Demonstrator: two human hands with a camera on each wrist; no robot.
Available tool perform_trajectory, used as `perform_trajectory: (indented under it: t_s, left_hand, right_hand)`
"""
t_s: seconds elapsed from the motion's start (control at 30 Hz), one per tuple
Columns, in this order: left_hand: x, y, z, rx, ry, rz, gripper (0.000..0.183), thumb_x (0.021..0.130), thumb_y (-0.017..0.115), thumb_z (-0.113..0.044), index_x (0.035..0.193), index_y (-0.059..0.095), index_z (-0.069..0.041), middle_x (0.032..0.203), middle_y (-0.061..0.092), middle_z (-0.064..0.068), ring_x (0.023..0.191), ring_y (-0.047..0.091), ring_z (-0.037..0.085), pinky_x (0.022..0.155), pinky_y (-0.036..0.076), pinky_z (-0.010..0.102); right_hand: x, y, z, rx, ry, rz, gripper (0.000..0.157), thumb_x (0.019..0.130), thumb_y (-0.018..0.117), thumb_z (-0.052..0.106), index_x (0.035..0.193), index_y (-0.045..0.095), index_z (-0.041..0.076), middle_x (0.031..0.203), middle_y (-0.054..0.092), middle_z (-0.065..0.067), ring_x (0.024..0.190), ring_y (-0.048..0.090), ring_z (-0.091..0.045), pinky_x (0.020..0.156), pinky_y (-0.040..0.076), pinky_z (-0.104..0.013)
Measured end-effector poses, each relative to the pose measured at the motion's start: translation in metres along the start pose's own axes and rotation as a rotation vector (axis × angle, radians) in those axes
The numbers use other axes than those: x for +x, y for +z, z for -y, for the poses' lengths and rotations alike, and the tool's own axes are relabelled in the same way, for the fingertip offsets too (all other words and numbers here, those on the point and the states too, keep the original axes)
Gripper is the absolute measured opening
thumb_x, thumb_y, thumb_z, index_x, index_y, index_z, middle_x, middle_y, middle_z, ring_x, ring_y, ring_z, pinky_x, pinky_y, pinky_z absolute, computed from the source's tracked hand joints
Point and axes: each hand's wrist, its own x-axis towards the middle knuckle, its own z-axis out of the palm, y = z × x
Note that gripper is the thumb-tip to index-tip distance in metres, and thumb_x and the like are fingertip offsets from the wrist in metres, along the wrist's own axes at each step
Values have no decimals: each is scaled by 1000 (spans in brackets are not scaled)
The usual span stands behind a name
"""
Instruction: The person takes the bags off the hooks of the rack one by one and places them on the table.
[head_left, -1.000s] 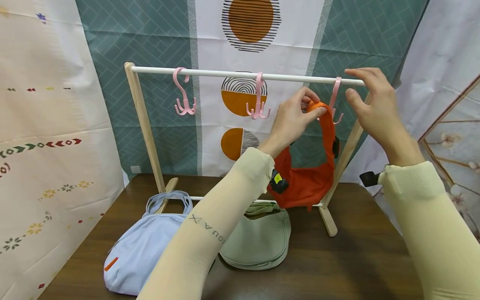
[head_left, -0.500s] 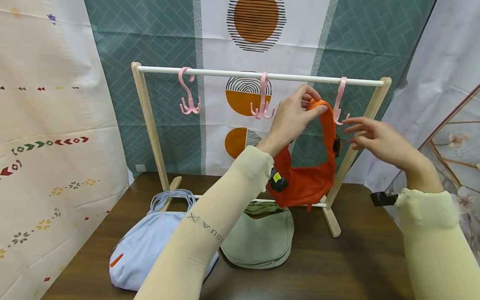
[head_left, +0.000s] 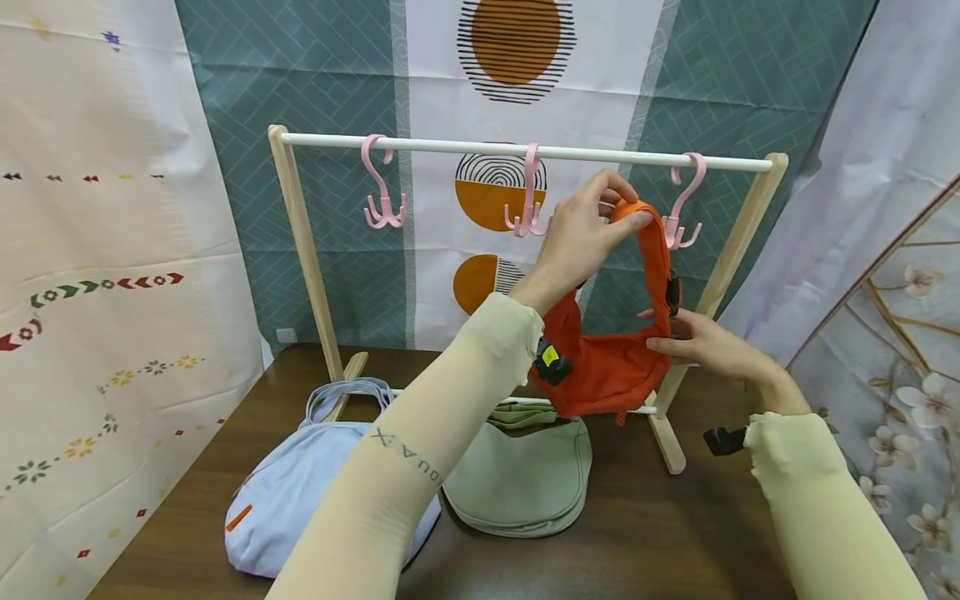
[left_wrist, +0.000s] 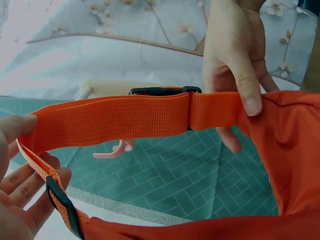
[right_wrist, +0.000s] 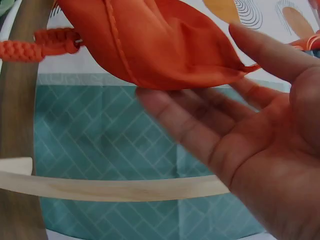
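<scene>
An orange shoulder bag [head_left: 618,367] hangs in front of the clothes rack's right half. My left hand [head_left: 577,233] pinches the top of its strap [head_left: 654,250] between thumb and fingers. In the left wrist view, a black buckle [left_wrist: 160,91] sits on the orange webbing. My right hand [head_left: 708,342] is at the bag's right end, thumb in front and fingers behind. Seen from the right wrist, the bag's fabric [right_wrist: 165,45] lies between the spread thumb and straight fingers [right_wrist: 185,130]. Just behind the strap is the right pink hook [head_left: 686,200], hanging from the white rod.
The rack's white rod [head_left: 450,146] also carries a left pink hook [head_left: 385,183] and a middle pink hook [head_left: 529,192]. A light blue bag [head_left: 300,492] and a sage green bag [head_left: 525,475] lie on the brown table [head_left: 637,533]. Patterned cloths hang around.
My right hand has come down from beside the right hook to the bag's right end. That hook has turned on the rod. My left hand still holds the strap in about the same place.
</scene>
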Motion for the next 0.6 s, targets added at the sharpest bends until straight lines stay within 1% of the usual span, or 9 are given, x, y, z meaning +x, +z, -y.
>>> perform_trajectory:
  t_s: [0.07,0.13,0.2,0.27,0.33,0.4,0.53,0.6]
  left_hand:
    - [-2,-1,1,-8,4,3,26,100,73,-27,119,61,-15,119,67,2,105,63,11,83,52,19]
    - [-6,-4,3,-19,8,4,25,100,73,-26,118,60,-15,120,67,3,105,63,12,82,53,19]
    - [-11,-7,7,-26,11,8,26,99,73,-26,118,60,-14,120,67,4,105,64,13,83,54,20]
    - [-18,-9,13,-28,8,24,27,99,74,-26,118,60,-14,122,66,4,106,64,14,84,54,20]
    - [-26,-10,21,-36,4,35,27,99,74,-26,118,60,-14,122,66,5,106,64,15,85,54,21]
    - [-36,-10,32,-42,-9,41,27,98,75,-26,117,60,-14,120,67,4,105,65,15,85,55,22]
    - [-53,-8,57,-50,-44,36,25,97,76,-27,114,62,-14,116,68,3,103,65,16,84,55,26]
    - [-61,-6,69,-48,-68,46,24,98,76,-28,112,62,-15,115,68,2,104,65,16,85,55,29]
  right_hand:
    - [-1,0,-4,49,3,-22,45,107,60,20,147,49,0,140,57,-25,116,63,-17,89,56,-30]
    - [-3,-3,-4,77,-5,-40,42,107,61,19,143,52,-2,137,60,-23,110,65,-10,87,57,-29]
    - [-8,-7,-3,90,-10,-53,39,107,61,18,140,54,-1,133,64,-16,107,67,-8,86,58,-29]
    - [-14,-14,-2,95,-10,-66,35,106,61,15,138,57,2,128,69,-5,105,68,-8,84,59,-30]
    - [-21,-23,-1,96,-7,-78,30,106,62,12,135,60,7,123,70,5,104,70,-9,83,60,-30]
    - [-27,-32,-1,85,-9,-98,27,105,62,10,132,63,12,118,71,12,102,70,-9,80,60,-31]
    - [-35,-50,3,26,-12,-138,27,105,62,8,129,66,16,114,72,14,99,68,-8,77,60,-29]
    - [-39,-59,7,11,-3,-149,28,105,61,7,130,66,19,113,72,14,97,69,-9,76,59,-29]
